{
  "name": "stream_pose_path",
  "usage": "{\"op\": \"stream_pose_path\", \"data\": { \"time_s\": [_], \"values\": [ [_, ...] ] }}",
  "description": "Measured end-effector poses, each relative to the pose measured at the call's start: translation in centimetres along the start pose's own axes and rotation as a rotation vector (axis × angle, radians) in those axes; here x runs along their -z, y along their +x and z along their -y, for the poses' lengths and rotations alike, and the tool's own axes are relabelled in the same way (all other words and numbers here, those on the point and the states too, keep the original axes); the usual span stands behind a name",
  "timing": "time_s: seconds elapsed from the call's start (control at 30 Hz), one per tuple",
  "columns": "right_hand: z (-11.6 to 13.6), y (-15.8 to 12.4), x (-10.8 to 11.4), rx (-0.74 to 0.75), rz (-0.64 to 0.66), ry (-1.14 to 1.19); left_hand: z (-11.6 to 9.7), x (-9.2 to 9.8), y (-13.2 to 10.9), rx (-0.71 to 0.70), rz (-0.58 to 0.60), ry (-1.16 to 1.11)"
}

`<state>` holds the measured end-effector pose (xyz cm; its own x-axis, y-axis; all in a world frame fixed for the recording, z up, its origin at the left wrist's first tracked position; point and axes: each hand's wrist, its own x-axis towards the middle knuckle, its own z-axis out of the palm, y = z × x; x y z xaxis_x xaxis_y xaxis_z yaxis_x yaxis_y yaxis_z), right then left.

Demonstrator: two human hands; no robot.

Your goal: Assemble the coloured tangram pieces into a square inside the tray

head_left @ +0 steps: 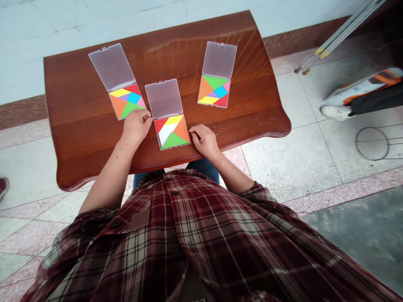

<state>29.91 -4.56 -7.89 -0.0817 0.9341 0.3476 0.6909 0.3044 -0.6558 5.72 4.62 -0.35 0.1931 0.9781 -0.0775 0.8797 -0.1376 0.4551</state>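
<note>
In front of me lies an opened tangram case [163, 100] with its clear lid folded back. Its tray holds a red triangle [160, 124], a yellow parallelogram [174, 120], an orange triangle [182, 129] and a green triangle [174, 141]; a white area shows between them. My left hand [137, 127] is closed at the tray's left edge, thumb and forefinger pinched together. At the right edge, my right hand [205, 140] has curled fingers, the fingertips right by the case. Whether either hand holds a small piece, I cannot make out.
Two more opened tangram cases, one at the left [111, 67] and one at the right [219, 58], hold coloured pieces. All lie on a brown wooden table [252, 113] against a wall. Crutches [324, 50] and another person's shoe [336, 112] are at the right.
</note>
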Motion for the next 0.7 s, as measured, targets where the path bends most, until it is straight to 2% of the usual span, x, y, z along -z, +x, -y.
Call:
{"op": "stream_pose_path", "data": {
  "time_s": [0.2, 0.33, 0.43, 0.53, 0.7],
  "values": [
    [-0.1, -0.1, 0.1, 0.005, 0.006, -0.008, 4.0, 2.8, -3.0, 0.180, -0.044, 0.014],
    [-0.3, -0.1, 0.1, 0.009, -0.006, -0.007, 6.0, 3.3, -4.9, 0.242, 0.034, 0.026],
    [-0.4, -0.2, 0.0, 0.018, -0.024, 0.000, 5.9, 2.7, -5.7, 0.228, 0.058, 0.066],
    [-0.4, -0.2, -0.1, 0.017, -0.025, 0.000, 4.9, 2.1, -5.9, 0.201, 0.081, 0.167],
    [-0.5, -0.2, -0.3, 0.007, -0.029, -0.011, 3.6, 2.1, -5.6, 0.184, 0.137, 0.259]
  ]
}}
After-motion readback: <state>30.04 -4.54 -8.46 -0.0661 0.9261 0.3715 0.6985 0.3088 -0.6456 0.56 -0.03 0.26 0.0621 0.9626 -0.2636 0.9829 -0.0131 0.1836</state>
